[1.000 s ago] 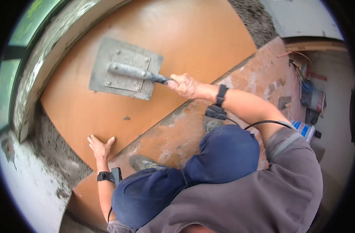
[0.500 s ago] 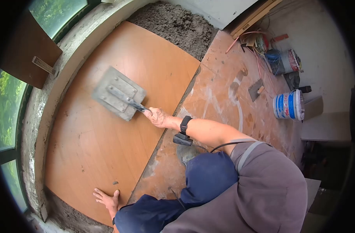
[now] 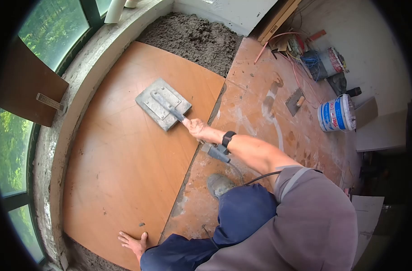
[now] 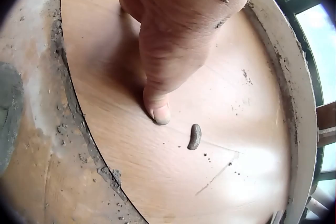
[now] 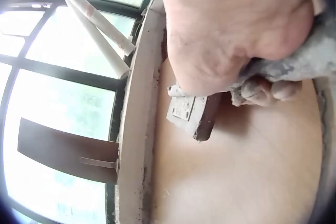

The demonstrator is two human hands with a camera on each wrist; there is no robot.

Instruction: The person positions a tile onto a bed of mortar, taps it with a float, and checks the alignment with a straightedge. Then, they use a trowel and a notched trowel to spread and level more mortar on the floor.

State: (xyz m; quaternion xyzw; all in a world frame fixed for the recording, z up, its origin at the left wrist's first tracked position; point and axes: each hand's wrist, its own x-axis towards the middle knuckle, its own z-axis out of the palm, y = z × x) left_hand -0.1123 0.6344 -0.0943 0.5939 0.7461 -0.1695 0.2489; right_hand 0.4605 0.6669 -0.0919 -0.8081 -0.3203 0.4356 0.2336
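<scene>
A large wood-toned tile (image 3: pixel 124 149) lies beside the low curb under the windows. My right hand (image 3: pixel 196 128) grips the handle of a grey rectangular trowel (image 3: pixel 163 105), whose flat plate is over the tile's upper right part. In the right wrist view, fingers of my right hand (image 5: pixel 236 40) curl round the mortar-smeared handle (image 5: pixel 299 61). Spread out, my left hand (image 3: pixel 134 244) rests on the tile's near end. The left wrist view has the thumb of my left hand (image 4: pixel 173 40) touching the surface near a small grey mortar lump (image 4: pixel 195 137).
Rough grey mortar (image 3: pixel 199 38) fills the strip beyond the tile. Smeared older flooring (image 3: pixel 255 104) runs along the right, with a notched trowel (image 3: pixel 295 102), a white and blue bucket (image 3: pixel 336 114) and cables. A brown board (image 3: pixel 32 81) stands against the window. My shoe (image 3: pixel 219 185) is beside the joint.
The camera view has shifted. The trowel has moved from the tile's left middle over to its upper right part, near the joint. My left hand stays on the near end.
</scene>
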